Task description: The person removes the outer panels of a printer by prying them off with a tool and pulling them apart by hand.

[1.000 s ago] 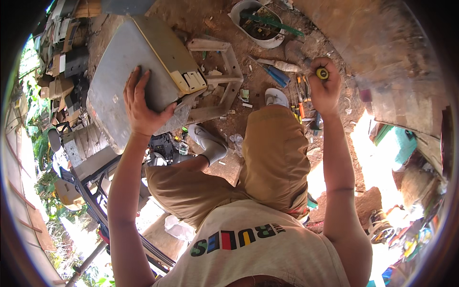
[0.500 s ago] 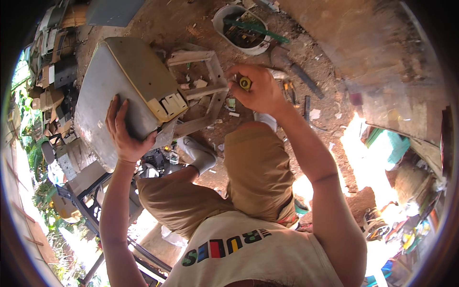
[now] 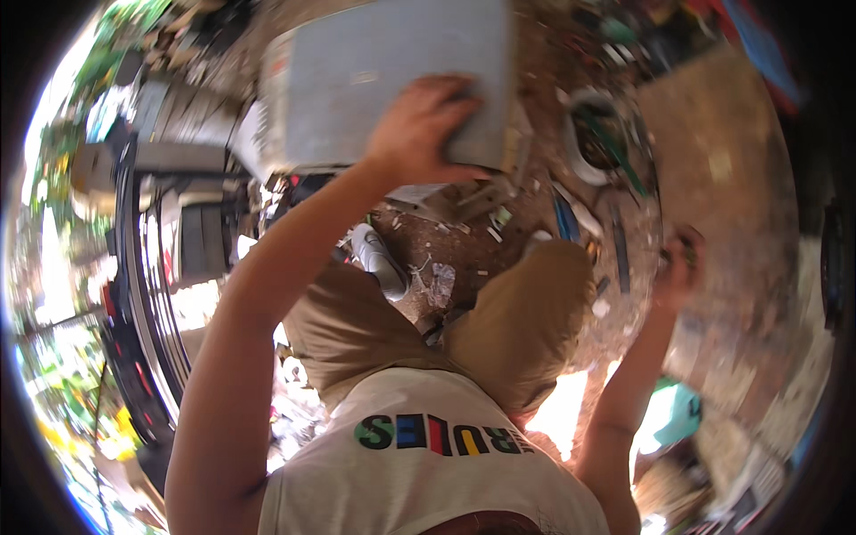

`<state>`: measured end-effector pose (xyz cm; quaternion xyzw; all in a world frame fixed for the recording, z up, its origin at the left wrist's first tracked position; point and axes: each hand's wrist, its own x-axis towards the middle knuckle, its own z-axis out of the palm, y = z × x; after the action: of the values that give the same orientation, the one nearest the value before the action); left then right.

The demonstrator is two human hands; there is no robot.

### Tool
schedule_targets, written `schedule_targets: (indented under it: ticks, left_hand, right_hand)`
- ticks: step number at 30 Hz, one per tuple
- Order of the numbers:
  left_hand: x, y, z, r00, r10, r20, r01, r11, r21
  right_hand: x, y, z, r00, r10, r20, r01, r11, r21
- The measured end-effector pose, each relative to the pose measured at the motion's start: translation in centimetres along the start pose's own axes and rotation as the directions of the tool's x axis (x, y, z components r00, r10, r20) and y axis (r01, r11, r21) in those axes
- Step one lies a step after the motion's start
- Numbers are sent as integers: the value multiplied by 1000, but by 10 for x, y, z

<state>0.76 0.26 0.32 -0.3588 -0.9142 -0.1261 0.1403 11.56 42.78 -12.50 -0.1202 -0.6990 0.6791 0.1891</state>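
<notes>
A large grey boxy casing (image 3: 330, 98) stands in front of me with its broad flat side facing up at me. My left hand (image 3: 419, 125) lies on that side near its lower right edge, fingers stretched and thumb spread toward the edge. Off to the right, apart from the casing, is my right hand (image 3: 679, 267), over or beside a brown board. Its fingers look curled around something dark, but motion blur hides what it is. Part of a pale wooden frame (image 3: 459, 203) shows under the casing's near edge.
An oval white tub (image 3: 575, 147) with a green strip stands right of the casing. A dark bar-like tool (image 3: 621, 250) and scraps lie on the dirt floor. The brown board (image 3: 731, 196) fills the right side. Black metal framing (image 3: 129, 267) stands at left.
The view has turned left. The casing has swung so its flat side faces me more squarely, left hand still on it. My right hand, earlier closed on a yellow-and-black handle, has moved away rightward.
</notes>
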Motion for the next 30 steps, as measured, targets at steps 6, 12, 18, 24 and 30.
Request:
schedule_targets:
  ticks: [6, 12, 18, 24, 30]
  left_hand:
    - [-96, 26, -18, 958, -42, -285, 3, 991, -136]
    - [-210, -24, -23, 15, -928, -373, 551, 319, -771]
    - [-250, -92, -26, -119, -979, 164, 320, -194, -927]
    - [-233, -97, -26, -94, -992, 84, 391, -114, -914]
    - [-256, -143, -10, -157, -946, 283, 140, -305, -942]
  right_hand:
    - [42, -189, 100, 775, -457, 437, 244, 854, 460]
    - [-17, -303, 316, 465, -555, 690, 85, 803, 589]
    - [-84, -320, 520, 63, -504, 862, -180, 844, 506]
    - [-128, -309, 604, 90, -426, 900, -9, 904, 428]
    - [-104, -283, 529, 393, -210, 895, 896, 305, -322]
